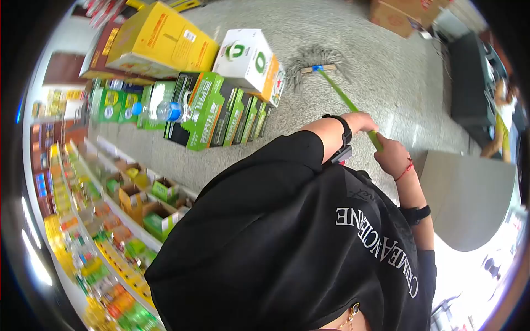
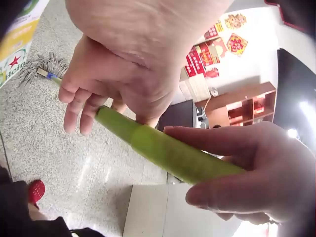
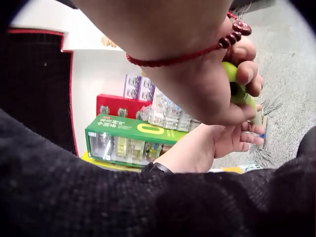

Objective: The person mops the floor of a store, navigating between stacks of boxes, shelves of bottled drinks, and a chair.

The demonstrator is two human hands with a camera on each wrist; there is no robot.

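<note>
A mop with a green handle [image 1: 345, 96] and grey string head [image 1: 317, 60] stretches away from the body, its strings spread on the floor. My left hand [image 1: 361, 122], above a dark wrist strap, holds the handle lower down, with the fingers in front of it in the left wrist view. At the thick upper end of the handle, my right hand [image 1: 394, 156] grips between thumb and fingers. A red bracelet [image 3: 173, 62] circles that wrist. In the right wrist view the handle's end [image 3: 230, 72] shows inside the right hand's curled fingers.
Stacked green drink cartons [image 1: 201, 113], a white carton [image 1: 241, 58] and a yellow box [image 1: 163, 41] stand on the left of the speckled floor. Shelves of packaged goods [image 1: 110, 243] run along the lower left. A grey counter [image 1: 466, 198] stands at right, cardboard boxes [image 1: 400, 16] at the back.
</note>
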